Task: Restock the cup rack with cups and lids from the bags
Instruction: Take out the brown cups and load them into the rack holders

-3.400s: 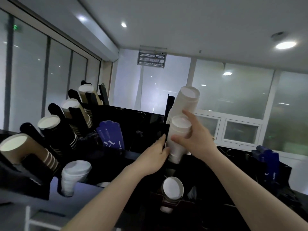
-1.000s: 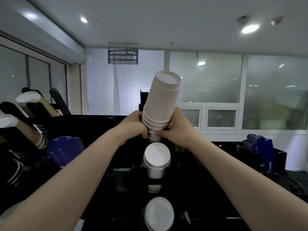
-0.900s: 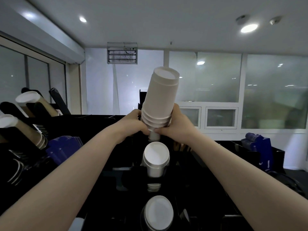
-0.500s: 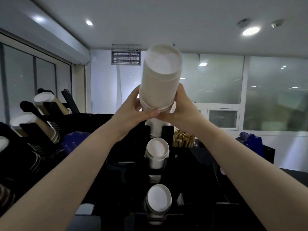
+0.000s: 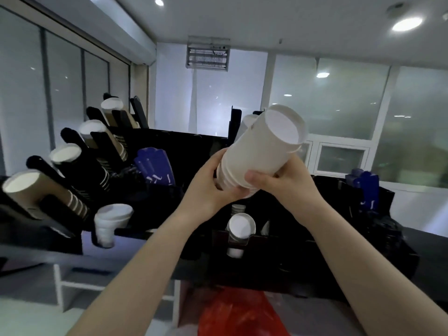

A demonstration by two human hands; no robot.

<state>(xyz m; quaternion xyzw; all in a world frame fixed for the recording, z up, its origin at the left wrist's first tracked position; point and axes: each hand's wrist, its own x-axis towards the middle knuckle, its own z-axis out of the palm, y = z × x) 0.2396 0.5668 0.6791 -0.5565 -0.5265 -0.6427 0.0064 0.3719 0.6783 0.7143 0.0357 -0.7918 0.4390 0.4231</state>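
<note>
While left hand [image 5: 209, 190] and right hand [image 5: 282, 187] clasp it, the white cup stack [image 5: 263, 151] tilts.
Cup rack [image 5: 269, 246] sits lower centre.

The white cup stack [image 5: 261, 151] is smooth, matt paper. The black rack [image 5: 174, 144] looks like shiny plastic. At 6 o'clock the red bag [image 5: 237, 314] is glossy plastic. At 9 o'clock, brown cups [image 5: 31, 190] look papery.

Bare forearms lead to a bare left hand [image 5: 208, 187] and right hand [image 5: 283, 187].
</note>
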